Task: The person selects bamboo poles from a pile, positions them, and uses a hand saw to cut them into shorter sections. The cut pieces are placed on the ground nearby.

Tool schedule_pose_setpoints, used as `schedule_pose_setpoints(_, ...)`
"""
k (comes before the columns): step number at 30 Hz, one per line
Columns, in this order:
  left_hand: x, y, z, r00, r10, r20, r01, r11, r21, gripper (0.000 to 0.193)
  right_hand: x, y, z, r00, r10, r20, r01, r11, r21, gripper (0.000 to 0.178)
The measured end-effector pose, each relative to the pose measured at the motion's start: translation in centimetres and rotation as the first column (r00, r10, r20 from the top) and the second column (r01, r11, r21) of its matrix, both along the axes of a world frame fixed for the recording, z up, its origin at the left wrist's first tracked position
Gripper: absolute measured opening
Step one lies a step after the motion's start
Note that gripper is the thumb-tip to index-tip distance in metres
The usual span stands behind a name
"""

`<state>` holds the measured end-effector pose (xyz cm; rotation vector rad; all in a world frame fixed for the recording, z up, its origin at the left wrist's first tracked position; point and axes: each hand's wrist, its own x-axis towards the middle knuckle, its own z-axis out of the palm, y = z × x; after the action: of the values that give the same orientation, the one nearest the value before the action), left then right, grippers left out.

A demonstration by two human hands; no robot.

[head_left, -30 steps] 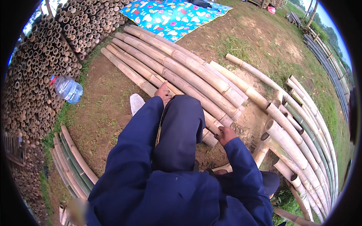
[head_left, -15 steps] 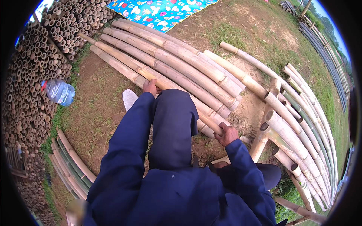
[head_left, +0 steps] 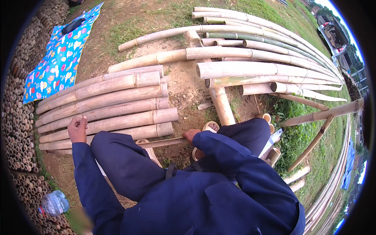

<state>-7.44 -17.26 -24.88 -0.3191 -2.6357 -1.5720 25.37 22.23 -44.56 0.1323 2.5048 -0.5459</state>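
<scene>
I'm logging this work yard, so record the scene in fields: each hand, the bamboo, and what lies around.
Left hand: fingers curled, at the near bamboo poles; grip unclear
Right hand: closed on one end of a thin bamboo strip
Near bamboo poles: side by side in a row
Upper right: longer poles
Upper left: patterned blue mat, black item on it
Lower left: clear bottle

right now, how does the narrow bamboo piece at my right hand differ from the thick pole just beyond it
The narrow piece looks much thinner than the thick pole. The right hand grips the narrow piece's end, while the thick pole's right end is free. Both are brownish bamboo, running roughly side by side.
</scene>
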Motion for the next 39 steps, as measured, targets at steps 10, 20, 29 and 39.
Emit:
schedule_pose_setpoints(10, 6.7, 39.6, 4.6, 0.690, -0.694, -0.204, 0.715, 0.698, 0.043, 0.027, -0.5, 1.3, 17.5, 0.966, -0.099, -0.239, 0.054, 0.981, -0.186, 0.025)
schedule_pose_setpoints(20, 18.7, 64.5, 2.7, 0.355, -0.934, 0.031, 0.699, 0.244, -0.672, 0.103, 4.4, 15.3, 25.7, -0.248, -0.487, -0.837, 0.682, 0.526, -0.508, 0.032)
schedule_pose_setpoints(29, 20.0, 68.5, -1.3, 0.402, -0.913, 0.066, 0.584, 0.200, -0.787, 0.113, 2.5, 16.1, 26.0, -0.314, -0.509, -0.802, 0.634, 0.516, -0.576, 0.044)
schedule_pose_setpoints(39, 19.2, 68.8, -1.8, 0.343, -0.931, 0.124, 0.626, 0.128, -0.769, 0.077, 0.0, 15.2, 26.0, -0.198, -0.579, -0.791, 0.710, 0.471, -0.523, 0.053)
